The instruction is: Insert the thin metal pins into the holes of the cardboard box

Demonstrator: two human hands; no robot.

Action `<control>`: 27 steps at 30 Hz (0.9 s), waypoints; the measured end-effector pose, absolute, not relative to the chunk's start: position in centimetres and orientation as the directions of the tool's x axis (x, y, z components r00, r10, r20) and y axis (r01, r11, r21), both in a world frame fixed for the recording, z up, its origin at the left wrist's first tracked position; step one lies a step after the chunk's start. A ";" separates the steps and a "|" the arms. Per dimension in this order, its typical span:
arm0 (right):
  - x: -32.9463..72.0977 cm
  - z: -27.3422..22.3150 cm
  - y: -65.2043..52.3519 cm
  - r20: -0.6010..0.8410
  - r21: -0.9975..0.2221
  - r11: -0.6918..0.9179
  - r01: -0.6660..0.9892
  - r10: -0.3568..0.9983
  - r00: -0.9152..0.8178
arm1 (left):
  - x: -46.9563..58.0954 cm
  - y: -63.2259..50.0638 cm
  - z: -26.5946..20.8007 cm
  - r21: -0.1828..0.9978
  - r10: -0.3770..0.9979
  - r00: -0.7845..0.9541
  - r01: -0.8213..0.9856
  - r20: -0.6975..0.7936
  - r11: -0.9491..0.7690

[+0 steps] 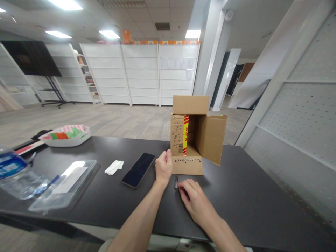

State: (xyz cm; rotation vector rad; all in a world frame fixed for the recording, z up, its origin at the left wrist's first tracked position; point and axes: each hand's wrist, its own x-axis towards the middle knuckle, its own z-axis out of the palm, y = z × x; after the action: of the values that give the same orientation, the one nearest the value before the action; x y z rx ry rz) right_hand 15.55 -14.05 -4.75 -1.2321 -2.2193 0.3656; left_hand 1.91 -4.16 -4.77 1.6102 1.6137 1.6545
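A cardboard box (190, 105) stands with its open side toward me and its flaps spread. Round grey metal heads dot its left flap (177, 134), and a row of them and dark holes crosses the bottom flap (187, 164). Closed at the lower left edge of the box is my left hand (164, 166), its fingertips partly hidden against the cardboard. Several thin metal pins (176, 182) lie side by side on the table before the box. My right hand (194, 197) has its thumb and fingers pinched at the rightmost of them.
On the black table (236, 196), a phone (139, 170) and a crumpled white tissue (114, 167) lie left of my hands. Farther left are a clear plastic case (65, 185), a water bottle (18, 175) and a white basket (68, 140) with colourful cloth. A perforated panel (301, 119) borders the right.
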 end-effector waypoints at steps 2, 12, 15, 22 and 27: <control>15.5 -4.7 -14.0 0.348 -0.492 0.539 0.683 0.841 -0.413 | 1.9 -4.1 -4.8 0.836 0.827 -0.306 0.454 0.471 -0.308; 15.5 -4.4 -14.2 0.371 -0.477 0.540 0.694 0.839 -0.398 | 1.9 -4.2 -4.7 0.842 0.832 -0.307 0.447 0.462 -0.303; 15.8 -4.1 -14.2 0.377 -0.491 0.524 0.696 0.848 -0.373 | 1.9 -4.2 -4.6 0.846 0.832 -0.312 0.440 0.459 -0.302; 17.1 -2.8 -11.3 0.353 -0.501 0.400 0.767 0.904 -0.241 | 2.0 -4.0 -4.9 0.850 0.834 -0.305 0.424 0.460 -0.314; 17.2 -1.5 -8.7 0.259 -0.461 0.259 0.849 0.954 -0.150 | 1.9 -4.1 -4.8 0.844 0.833 -0.308 0.443 0.460 -0.302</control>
State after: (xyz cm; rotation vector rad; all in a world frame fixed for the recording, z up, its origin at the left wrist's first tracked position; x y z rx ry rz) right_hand 17.20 -8.74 -1.51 -1.6288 -2.0402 0.2806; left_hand 1.92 -4.11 -4.76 1.6019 1.6091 1.6420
